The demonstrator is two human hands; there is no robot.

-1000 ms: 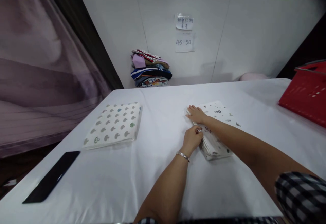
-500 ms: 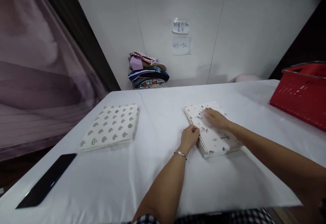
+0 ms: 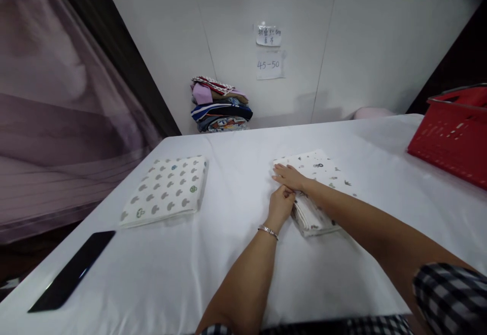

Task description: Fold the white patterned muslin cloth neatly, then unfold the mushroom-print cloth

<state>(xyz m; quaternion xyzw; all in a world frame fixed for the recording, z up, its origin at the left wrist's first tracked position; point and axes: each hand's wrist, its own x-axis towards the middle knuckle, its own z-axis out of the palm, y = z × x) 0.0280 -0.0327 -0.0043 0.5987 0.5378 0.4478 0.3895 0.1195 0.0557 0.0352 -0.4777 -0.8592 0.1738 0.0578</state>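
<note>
A folded white cloth (image 3: 321, 165) with small leaf-like prints lies right of the middle of the table. My left hand (image 3: 281, 200) is closed on its left folded edge, fingers pinched there. My right hand (image 3: 291, 176) rests flat on top of the cloth near that same edge, fingers stretched out, just above the left hand. The right forearm hides part of the cloth. On the left side of the table lies another folded white cloth (image 3: 165, 188) with grey mushroom prints, touched by neither hand.
A black flat slab (image 3: 72, 271) lies at the table's left front. At the far right stands a red basket (image 3: 452, 134). Beyond the white table (image 3: 236, 162), a stack of folded fabrics (image 3: 221, 106) is against the wall, with paper signs (image 3: 270, 64). A pinkish curtain (image 3: 61, 122) hangs left.
My right hand has slid left across the cloth's top to its left edge, close to the left hand. The left hand keeps its grip in nearly the same place.
</note>
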